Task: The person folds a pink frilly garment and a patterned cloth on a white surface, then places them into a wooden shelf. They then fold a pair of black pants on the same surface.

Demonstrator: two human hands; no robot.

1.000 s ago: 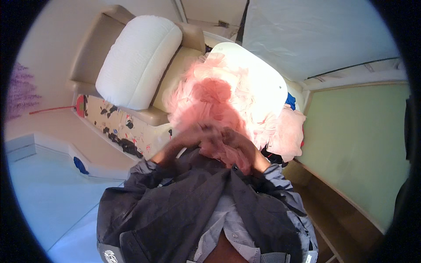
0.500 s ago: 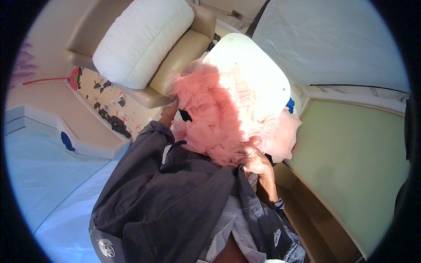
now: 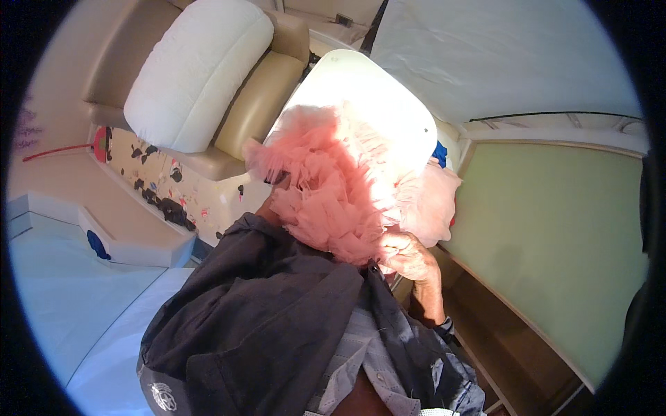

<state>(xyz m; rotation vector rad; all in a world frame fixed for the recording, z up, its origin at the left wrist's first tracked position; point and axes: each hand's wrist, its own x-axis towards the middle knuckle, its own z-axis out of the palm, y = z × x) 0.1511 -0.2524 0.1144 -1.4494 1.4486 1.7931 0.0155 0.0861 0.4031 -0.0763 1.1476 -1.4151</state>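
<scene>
Pinching pink ruffles (image 3: 333, 191), the right hand (image 3: 407, 256) sits at four o'clock; left hand (image 3: 272, 201) at eight, can't tell its grip.

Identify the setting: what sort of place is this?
Probably a lived-in room at home, perhaps a bedroom or living room; can't tell which. Clues: a tan armchair with a plump white pillow on it, and ruffled pink tulle by what looks like a white table.
</scene>
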